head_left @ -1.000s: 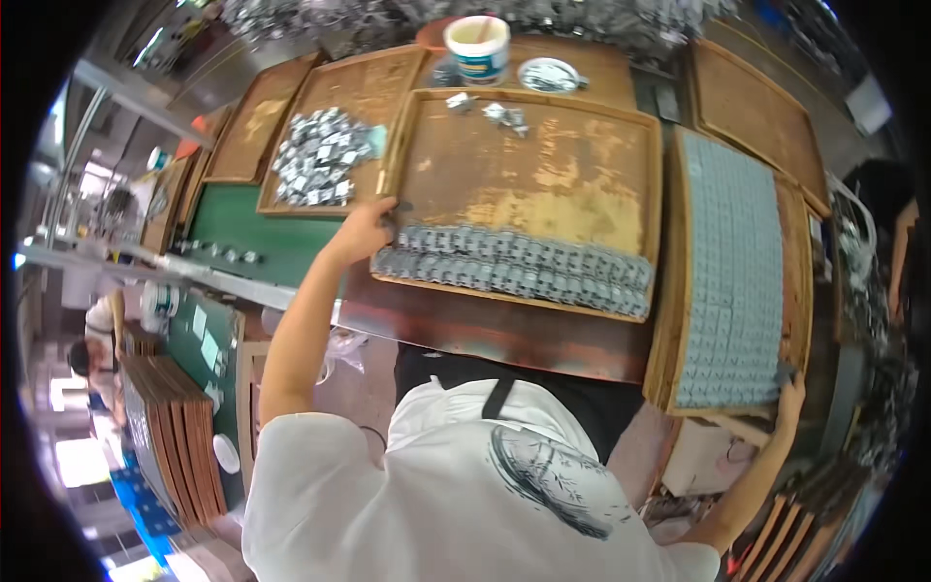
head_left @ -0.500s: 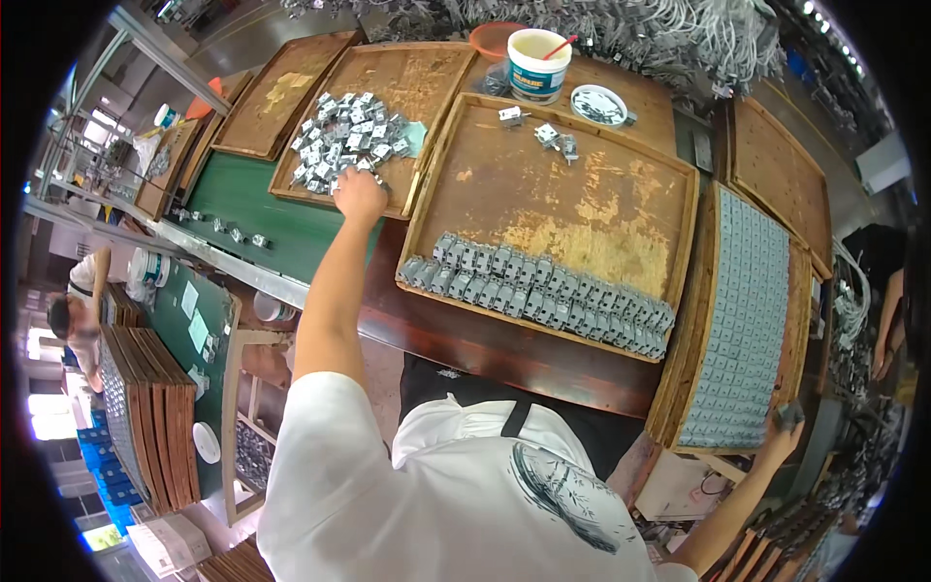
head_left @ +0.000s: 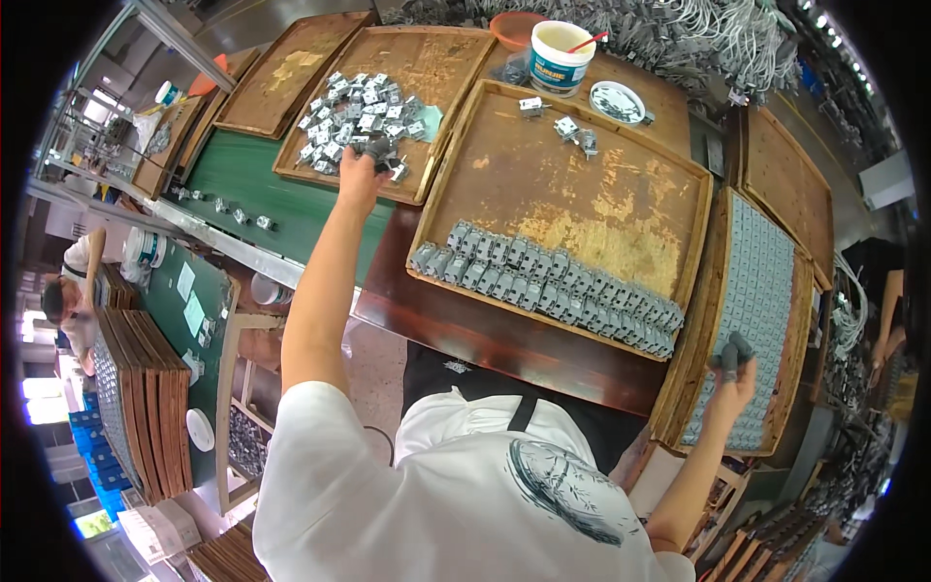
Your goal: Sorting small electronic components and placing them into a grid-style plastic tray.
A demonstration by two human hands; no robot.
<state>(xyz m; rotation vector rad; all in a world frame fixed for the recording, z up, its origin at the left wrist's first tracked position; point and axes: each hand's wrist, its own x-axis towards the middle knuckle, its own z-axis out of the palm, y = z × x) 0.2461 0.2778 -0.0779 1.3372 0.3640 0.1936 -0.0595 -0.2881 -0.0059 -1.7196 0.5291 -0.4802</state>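
1. Reaching far forward, the left hand (head_left: 359, 173) is closing its fingers on small grey parts at the near edge of the loose heap of grey parts (head_left: 357, 118) lying in the far wooden tray (head_left: 456, 58).
2. Out to the side, the right hand (head_left: 732, 373) is pinching a dark grey part (head_left: 732, 351) between its fingertips, hovering over the right-hand tray (head_left: 720, 281) that is packed with rows of grey parts.
3. How many pieces the left hand is gripping is hard to tell, since the fingers are covering them.
4. Between the two hands, the middle tray (head_left: 572, 184) is carrying a double row of grey parts (head_left: 543, 286) along its near side and a few loose ones at its far end.
5. A white tub (head_left: 561, 56) with a red stick in it and a small round dish (head_left: 617, 101) are sitting beyond that tray.
6. The trays are resting on a dark wooden bench (head_left: 514, 344) beside a green conveyor belt (head_left: 262, 194).
7. Bundles of grey cables (head_left: 698, 34) are piling up along the far edge, bent by the lens.
8. At the left rim, another person (head_left: 68, 291) is working, mostly cut off, next to a stack of upright wooden trays (head_left: 145, 398).
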